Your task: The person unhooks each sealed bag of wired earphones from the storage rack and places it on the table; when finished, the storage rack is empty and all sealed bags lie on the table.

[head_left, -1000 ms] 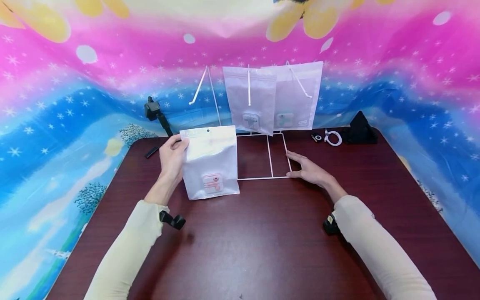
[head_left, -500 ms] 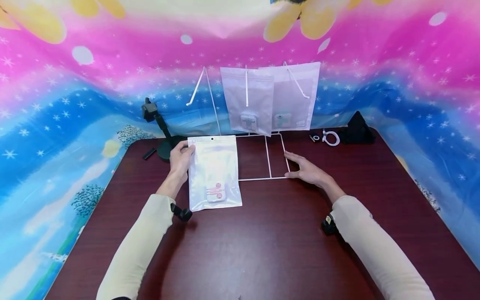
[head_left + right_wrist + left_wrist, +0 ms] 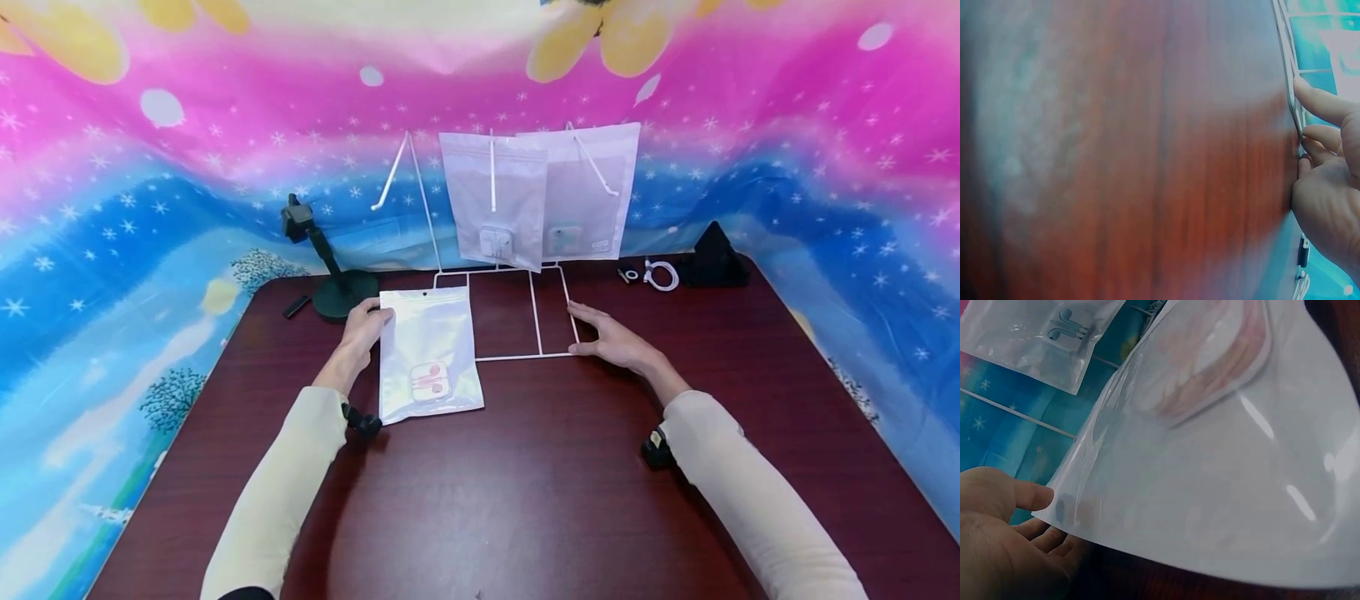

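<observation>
Bag is now lying lower, nearly flat on table.
Left hand is pinching its upper-left edge; right hand, fingers spread, is pressing the wire rack base.

A dark wooden table is standing before a bright backdrop cloth that is showing pink, blue and white stars.

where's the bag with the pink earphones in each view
Head: the bag with pink earphones lies on the table, left of centre, its top left corner gripped by the left hand.
Left wrist: it fills most of the frame, above the hand.
Right wrist: not in it.
Shared landmark: the white wire rack, whose edge the right hand touches.
</observation>
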{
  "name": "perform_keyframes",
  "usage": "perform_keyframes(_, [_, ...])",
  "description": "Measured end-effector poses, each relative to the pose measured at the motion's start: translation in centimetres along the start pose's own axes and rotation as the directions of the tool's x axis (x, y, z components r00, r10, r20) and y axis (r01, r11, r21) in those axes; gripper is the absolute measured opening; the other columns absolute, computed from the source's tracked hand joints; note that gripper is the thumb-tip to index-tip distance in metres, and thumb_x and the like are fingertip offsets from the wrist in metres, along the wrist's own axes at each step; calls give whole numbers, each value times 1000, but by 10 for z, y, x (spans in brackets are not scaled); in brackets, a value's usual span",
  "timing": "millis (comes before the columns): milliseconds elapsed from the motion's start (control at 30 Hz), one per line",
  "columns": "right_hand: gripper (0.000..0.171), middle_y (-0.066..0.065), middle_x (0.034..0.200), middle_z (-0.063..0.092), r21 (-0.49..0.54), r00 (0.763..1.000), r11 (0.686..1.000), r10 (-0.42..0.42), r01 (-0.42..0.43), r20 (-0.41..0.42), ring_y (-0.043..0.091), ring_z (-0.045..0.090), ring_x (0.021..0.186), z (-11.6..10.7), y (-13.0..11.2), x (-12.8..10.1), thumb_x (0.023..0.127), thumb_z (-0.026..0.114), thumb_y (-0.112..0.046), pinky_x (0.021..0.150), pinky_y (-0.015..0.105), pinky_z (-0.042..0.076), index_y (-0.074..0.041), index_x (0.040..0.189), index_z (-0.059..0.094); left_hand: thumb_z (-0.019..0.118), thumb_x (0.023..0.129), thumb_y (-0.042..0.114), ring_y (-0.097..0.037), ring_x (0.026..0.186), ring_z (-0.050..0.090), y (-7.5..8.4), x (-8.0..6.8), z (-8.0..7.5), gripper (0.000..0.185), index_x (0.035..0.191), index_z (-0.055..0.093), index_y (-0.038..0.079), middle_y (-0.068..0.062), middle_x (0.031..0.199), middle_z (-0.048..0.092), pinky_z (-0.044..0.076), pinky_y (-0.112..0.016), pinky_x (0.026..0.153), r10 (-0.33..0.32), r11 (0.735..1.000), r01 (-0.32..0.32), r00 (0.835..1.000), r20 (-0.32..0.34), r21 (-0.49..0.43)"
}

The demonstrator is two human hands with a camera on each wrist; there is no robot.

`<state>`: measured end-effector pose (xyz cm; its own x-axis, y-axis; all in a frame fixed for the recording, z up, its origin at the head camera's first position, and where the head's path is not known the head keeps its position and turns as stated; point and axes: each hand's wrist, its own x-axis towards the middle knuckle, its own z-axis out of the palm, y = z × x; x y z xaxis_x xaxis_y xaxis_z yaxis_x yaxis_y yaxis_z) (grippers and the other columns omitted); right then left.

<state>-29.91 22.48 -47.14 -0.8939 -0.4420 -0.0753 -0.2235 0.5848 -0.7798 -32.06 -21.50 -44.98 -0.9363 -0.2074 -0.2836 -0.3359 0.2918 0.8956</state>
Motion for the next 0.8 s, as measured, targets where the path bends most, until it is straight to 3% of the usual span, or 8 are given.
perform_keyframes(433, [81, 19, 172, 17, -16, 1000, 1000, -8, 8, 0, 38, 9, 159, -1, 1, 2, 97, 74, -13, 126, 57, 13, -1, 162, 29, 47, 111, 29, -32, 155, 25, 11, 6, -3, 61, 165, 27, 9, -12, 171, 24, 19, -49, 127, -15, 999, 12, 997, 81, 45])
perform_keyframes(600, [81, 20, 171, 18, -15, 1000, 1000, -13, 13, 1, 39, 9, 159, 0, 2, 2, 96, 74, -13, 125, 59, 13, -1, 162, 29, 49, 111, 28, -29, 158, 22, 21, 11, -6, 62, 166, 24, 15, -8, 171, 26, 18, -49, 127, 35, 999, -36, 996, 82, 11])
perform_keyframes(800, [81, 20, 171, 18, -12, 1000, 1000, -15, 15, 1, 39, 10, 159, 0, 1, 1, 97, 74, -13, 125, 58, 13, 0, 162, 29, 57, 108, 28, -23, 156, 28, 40, 12, -6, 65, 166, 27, 22, -3, 169, 32, 23, -46, 126, 116, 993, -117, 992, 48, 12])
